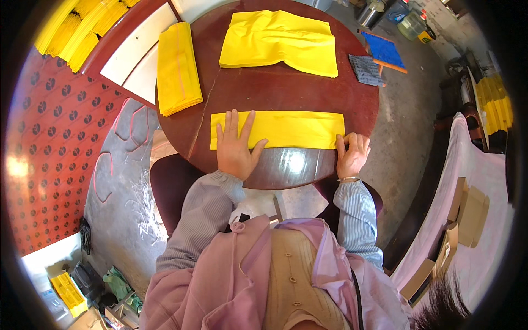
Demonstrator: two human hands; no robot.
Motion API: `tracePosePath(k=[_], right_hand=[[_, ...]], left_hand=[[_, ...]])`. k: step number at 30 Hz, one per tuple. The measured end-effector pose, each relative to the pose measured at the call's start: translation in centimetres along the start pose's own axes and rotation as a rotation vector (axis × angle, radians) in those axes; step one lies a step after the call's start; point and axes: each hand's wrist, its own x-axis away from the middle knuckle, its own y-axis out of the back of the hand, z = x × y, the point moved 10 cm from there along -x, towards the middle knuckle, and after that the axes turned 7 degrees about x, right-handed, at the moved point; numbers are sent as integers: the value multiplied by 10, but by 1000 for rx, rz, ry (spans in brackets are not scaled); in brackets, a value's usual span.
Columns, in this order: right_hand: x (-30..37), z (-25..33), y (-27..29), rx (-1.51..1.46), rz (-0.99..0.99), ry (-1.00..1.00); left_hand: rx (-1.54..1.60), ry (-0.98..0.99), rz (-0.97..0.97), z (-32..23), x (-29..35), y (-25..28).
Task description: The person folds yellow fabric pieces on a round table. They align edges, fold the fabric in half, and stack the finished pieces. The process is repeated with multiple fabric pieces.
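Observation:
A yellow sheet (pixel 300 129), folded into a long flat strip, lies crosswise near the front edge of the round brown table (pixel 209 129). My left hand (pixel 236 148) is open and rests flat on the strip's left end, fingers spread. At the strip's right end, my right hand (pixel 353 157) has its fingers curled, with thumb and fingertips closed on the lower corner. Farther back lies a wider yellow sheet (pixel 279 44), slightly wrinkled, its near edge uneven. A thick stack of folded yellow sheets (pixel 180 69) sits at the table's left edge. Whether the sheets are plastic or cloth I cannot tell.
A grey cloth (pixel 365 70) hangs at the table's right edge, beside a stool with a blue top (pixel 385 50). More yellow bundles (pixel 82 27) are piled at the upper left. An opened cardboard box (pixel 473 216) lies on a pale cover at right. White strings (pixel 144 206) litter the floor.

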Motion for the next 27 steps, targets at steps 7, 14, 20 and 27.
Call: tracePosePath(k=[7,14,20,27], right_hand=[[-1,-1,0,48,-7,-17],[5,108,13,-222,0,188],[32,162,-56,-1,326,358],[7,90,-35,406,276,285]], left_hand=[[-161,57,43,-2,2,-15],[-217,73,75,-1,3,-19],[-196,91,67,1,1,-19],[-223,94,90,1,1,-21]])
